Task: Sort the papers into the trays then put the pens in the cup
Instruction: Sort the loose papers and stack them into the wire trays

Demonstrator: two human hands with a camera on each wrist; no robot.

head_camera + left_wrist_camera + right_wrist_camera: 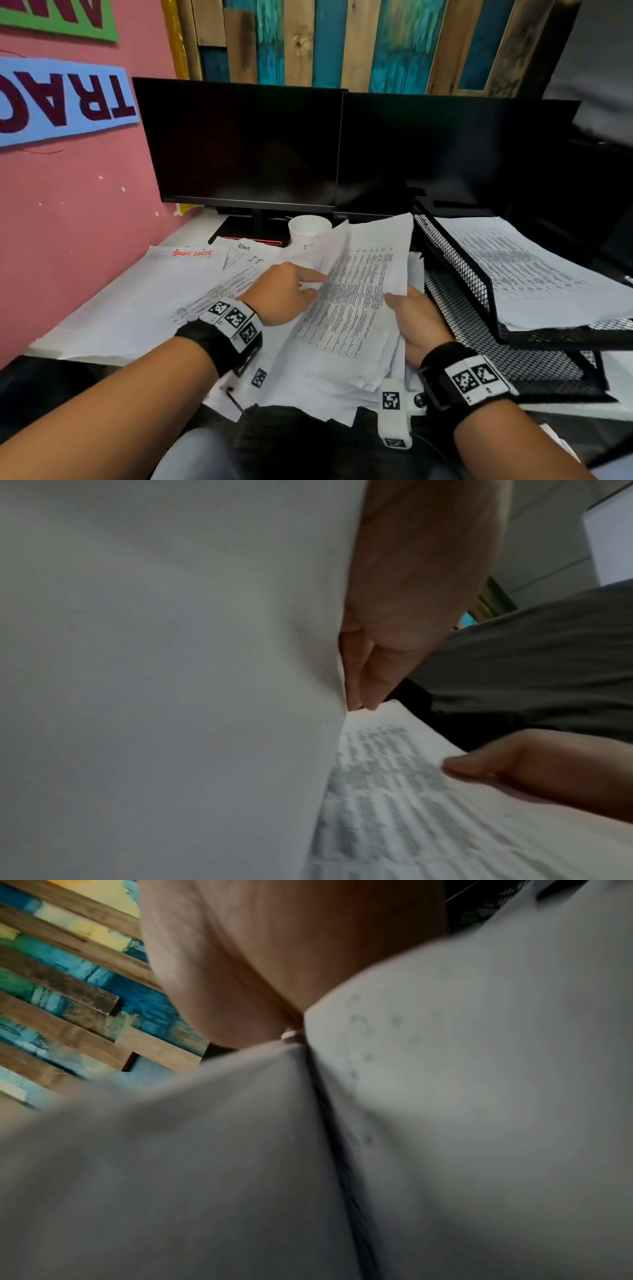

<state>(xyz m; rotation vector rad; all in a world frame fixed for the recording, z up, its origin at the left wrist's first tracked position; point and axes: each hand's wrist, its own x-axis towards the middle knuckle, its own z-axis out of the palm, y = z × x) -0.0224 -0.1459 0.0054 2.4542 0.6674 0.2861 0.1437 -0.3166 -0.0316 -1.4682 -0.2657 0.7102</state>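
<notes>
A loose stack of printed papers (346,318) lies in front of me, partly over the desk's near edge. My right hand (399,301) grips the stack's right edge, thumb on the top table-printed page (394,791). My left hand (317,284) pinches the edge of one sheet (334,250) and holds it curled up off the stack; in the left wrist view its fingers (369,680) lie against that sheet's blank back. A white paper cup (308,228) stands behind the stack. Two black mesh trays are on the right: the upper tray (455,263) holds printed pages, the lower tray (534,366) shows bare mesh.
More sheets (144,298) cover the white desk on the left, one with red lettering. A thin dark pen-like stick (236,401) pokes out under the papers at the near edge. Two dark monitors (246,144) stand at the back. A pink wall closes the left side.
</notes>
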